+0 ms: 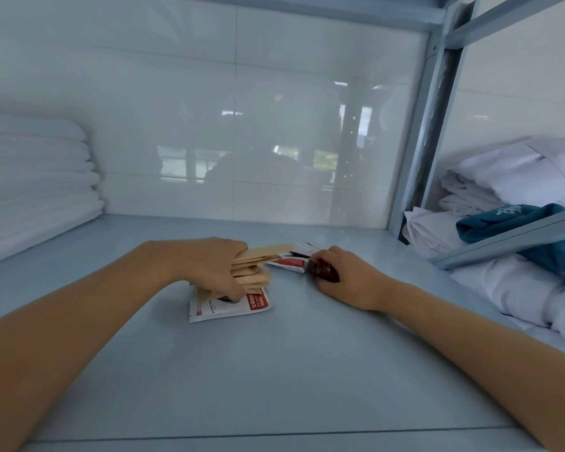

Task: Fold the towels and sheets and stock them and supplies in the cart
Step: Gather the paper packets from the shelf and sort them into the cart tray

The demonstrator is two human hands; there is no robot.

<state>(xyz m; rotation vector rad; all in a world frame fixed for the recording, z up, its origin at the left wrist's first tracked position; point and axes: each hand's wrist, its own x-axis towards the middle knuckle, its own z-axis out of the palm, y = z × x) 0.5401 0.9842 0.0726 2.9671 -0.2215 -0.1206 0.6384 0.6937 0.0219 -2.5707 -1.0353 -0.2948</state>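
White folded towels (36,177) already sit stacked at frame left; mid-frame, the left hand (209,265) grips tan packets (258,262) and the right hand (343,275) clutches a dark red sachet (323,270), so supplies look unfinished.

A pale blue shelf (307,370) carries stacked white towels (36,187) at far left and red-and-white sachets (230,306) at centre frame.

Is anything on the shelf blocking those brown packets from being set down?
Nothing visible does. The left hand holds the brown packets right over a white and red sachet on the shelf; bare shelf lies all around.
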